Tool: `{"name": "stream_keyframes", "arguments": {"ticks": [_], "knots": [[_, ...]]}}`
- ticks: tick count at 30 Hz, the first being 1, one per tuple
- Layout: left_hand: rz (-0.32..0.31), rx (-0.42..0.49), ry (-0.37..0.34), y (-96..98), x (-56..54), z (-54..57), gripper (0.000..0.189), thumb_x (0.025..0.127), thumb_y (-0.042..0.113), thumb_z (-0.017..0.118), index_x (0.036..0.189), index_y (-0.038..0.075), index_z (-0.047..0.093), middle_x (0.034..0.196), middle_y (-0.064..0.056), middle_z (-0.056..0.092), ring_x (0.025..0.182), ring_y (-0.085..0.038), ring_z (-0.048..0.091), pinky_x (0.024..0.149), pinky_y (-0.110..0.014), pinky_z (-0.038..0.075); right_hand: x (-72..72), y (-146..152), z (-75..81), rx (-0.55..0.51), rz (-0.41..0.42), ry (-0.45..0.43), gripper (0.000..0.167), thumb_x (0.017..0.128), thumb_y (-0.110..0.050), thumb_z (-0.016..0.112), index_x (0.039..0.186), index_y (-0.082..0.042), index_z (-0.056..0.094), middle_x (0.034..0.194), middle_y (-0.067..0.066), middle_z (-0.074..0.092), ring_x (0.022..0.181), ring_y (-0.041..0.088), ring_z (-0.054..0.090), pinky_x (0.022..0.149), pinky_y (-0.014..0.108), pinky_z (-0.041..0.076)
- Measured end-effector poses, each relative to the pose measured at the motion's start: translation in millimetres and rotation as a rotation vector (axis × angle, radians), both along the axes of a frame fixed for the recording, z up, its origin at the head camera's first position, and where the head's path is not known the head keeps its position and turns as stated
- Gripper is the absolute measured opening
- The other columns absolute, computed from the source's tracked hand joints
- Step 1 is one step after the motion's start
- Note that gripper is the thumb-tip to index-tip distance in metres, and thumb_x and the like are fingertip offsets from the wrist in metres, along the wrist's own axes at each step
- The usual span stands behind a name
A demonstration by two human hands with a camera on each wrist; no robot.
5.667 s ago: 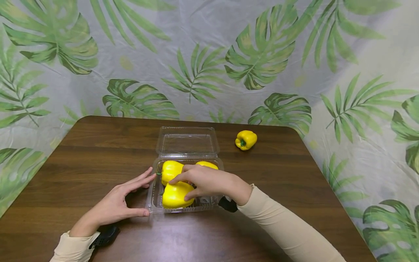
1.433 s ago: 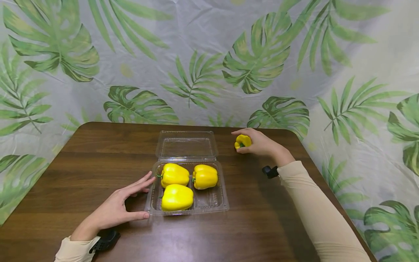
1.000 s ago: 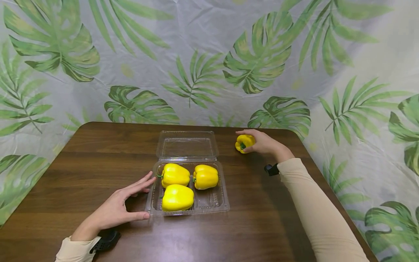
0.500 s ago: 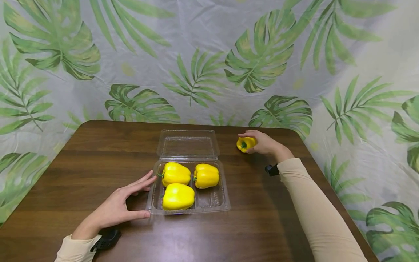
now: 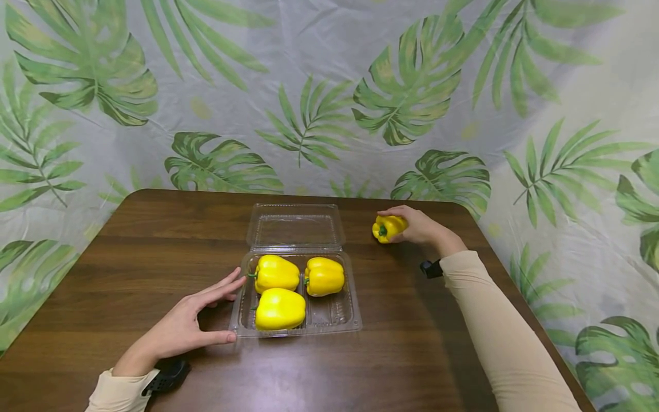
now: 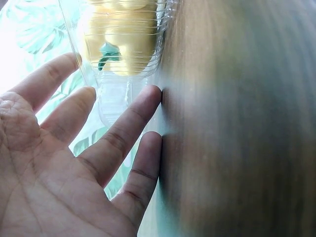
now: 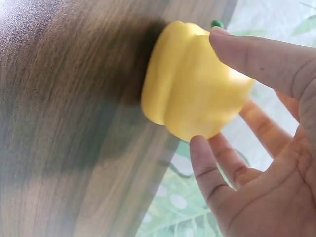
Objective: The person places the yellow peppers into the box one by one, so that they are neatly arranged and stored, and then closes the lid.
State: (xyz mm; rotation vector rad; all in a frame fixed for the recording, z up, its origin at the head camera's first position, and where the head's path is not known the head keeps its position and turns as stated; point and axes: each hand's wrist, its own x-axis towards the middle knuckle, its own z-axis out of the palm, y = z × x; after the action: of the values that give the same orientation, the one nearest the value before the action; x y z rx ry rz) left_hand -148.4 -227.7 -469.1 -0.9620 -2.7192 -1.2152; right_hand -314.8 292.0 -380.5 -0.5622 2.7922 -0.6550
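In the head view my right hand (image 5: 423, 228) holds a yellow bell pepper (image 5: 389, 225) at the back right of the table, its green stem end facing left. The right wrist view has the thumb and fingers around this pepper (image 7: 190, 86), close over the wood. My left hand (image 5: 177, 323) is spread beside a clear plastic clamshell container (image 5: 329, 313), thumb and fingertips at its left edge. Three more yellow bell peppers lie inside: back left (image 5: 278, 274), front left (image 5: 280, 310) and back right (image 5: 325, 277). In the left wrist view the left hand's fingers (image 6: 121, 140) are extended.
The container's hinged lid (image 5: 296, 229) lies folded back toward the far edge of the brown wooden table (image 5: 170, 229). Behind the table hangs a leaf-patterned cloth (image 5: 319, 57). The container's front right section shows its bare bottom.
My right hand has left the pepper in the container and gone to the one at back right. That pepper has since shifted slightly right and turned. My left hand stays at the container's edge.
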Motion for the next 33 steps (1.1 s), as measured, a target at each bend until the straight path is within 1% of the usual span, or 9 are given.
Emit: {"name": "stream_keyframes", "arguments": {"ticks": [5,10,13,17,21,25,27,30,33], "knots": [[0.005,-0.009,-0.003,0.1,0.1,0.5,0.095,0.084,0.037,0.094,0.165,0.021,0.046,0.177,-0.002,0.033,0.125,-0.003,0.067,0.112,-0.018,0.042,3.7,1,2.4,0.015,0.009,-0.023,0.064,0.096,-0.007,0.08,0.155,-0.006,0.056,0.16,0.028,0.047,0.149,0.05,0.042,0.124,0.066,0.034],[0.004,-0.015,-0.003,0.3,-0.2,0.8,0.096,0.084,0.037,0.094,0.165,0.021,0.046,0.177,-0.002,0.033,0.125,-0.002,0.067,0.111,-0.019,0.043,8.5,3,5.0,0.019,0.021,-0.05,0.065,0.096,-0.007,0.08,0.156,-0.006,0.055,0.157,0.029,0.048,0.145,0.05,0.046,0.122,0.066,0.036],[0.003,-0.01,-0.004,0.4,-0.3,0.9,0.095,0.084,0.037,0.094,0.165,0.021,0.046,0.177,-0.003,0.034,0.125,-0.002,0.067,0.112,-0.017,0.041,10.3,4,5.3,-0.007,0.02,-0.077,0.065,0.096,-0.006,0.08,0.156,-0.007,0.056,0.155,0.028,0.049,0.144,0.05,0.047,0.122,0.066,0.038],[-0.001,-0.005,-0.006,0.0,0.0,0.9,0.095,0.084,0.037,0.093,0.165,0.021,0.046,0.177,-0.004,0.033,0.125,-0.003,0.067,0.112,-0.016,0.041,10.7,7,3.4,-0.061,0.032,-0.102,0.067,0.095,-0.006,0.08,0.156,-0.003,0.054,0.158,0.028,0.051,0.147,0.05,0.048,0.122,0.065,0.038],[0.001,-0.009,-0.01,-0.5,0.6,0.8,0.095,0.084,0.036,0.093,0.165,0.021,0.045,0.178,-0.003,0.033,0.125,-0.003,0.067,0.112,-0.018,0.042,9.9,10,-4.7,-0.124,0.029,-0.103,0.071,0.095,-0.009,0.081,0.158,0.0,0.049,0.161,0.027,0.051,0.147,0.048,0.049,0.122,0.063,0.039],[0.004,-0.007,-0.012,-0.4,0.9,0.9,0.095,0.084,0.036,0.093,0.165,0.022,0.045,0.178,-0.002,0.033,0.125,-0.002,0.066,0.112,-0.018,0.042,12.0,16,-18.6,-0.241,-0.013,-0.122,0.075,0.096,-0.014,0.082,0.161,-0.003,0.045,0.165,0.026,0.047,0.149,0.045,0.047,0.121,0.06,0.042],[-0.003,0.0,-0.01,-0.2,0.7,0.6,0.095,0.084,0.035,0.093,0.165,0.021,0.045,0.178,-0.003,0.033,0.125,-0.003,0.067,0.112,-0.017,0.041,13.0,18,-26.9,-0.303,-0.048,-0.14,0.078,0.096,-0.017,0.082,0.163,-0.006,0.044,0.166,0.023,0.047,0.148,0.043,0.049,0.118,0.055,0.045],[-0.008,0.01,-0.012,-0.1,0.6,0.2,0.095,0.085,0.035,0.093,0.165,0.02,0.046,0.177,-0.004,0.033,0.125,-0.003,0.067,0.112,-0.013,0.039,14.8,20,-37.4,-0.379,-0.107,-0.173,0.081,0.096,-0.022,0.083,0.165,-0.011,0.043,0.166,0.019,0.047,0.144,0.039,0.051,0.11,0.043,0.05],[-0.008,0.013,-0.013,-0.3,0.4,0.2,0.095,0.084,0.035,0.094,0.165,0.02,0.046,0.177,-0.004,0.033,0.125,-0.003,0.067,0.112,-0.011,0.036,15.8,21,-44.2,-0.433,-0.137,-0.19,0.083,0.095,-0.021,0.083,0.165,-0.01,0.041,0.165,0.018,0.048,0.14,0.036,0.052,0.105,0.032,0.05]]}}
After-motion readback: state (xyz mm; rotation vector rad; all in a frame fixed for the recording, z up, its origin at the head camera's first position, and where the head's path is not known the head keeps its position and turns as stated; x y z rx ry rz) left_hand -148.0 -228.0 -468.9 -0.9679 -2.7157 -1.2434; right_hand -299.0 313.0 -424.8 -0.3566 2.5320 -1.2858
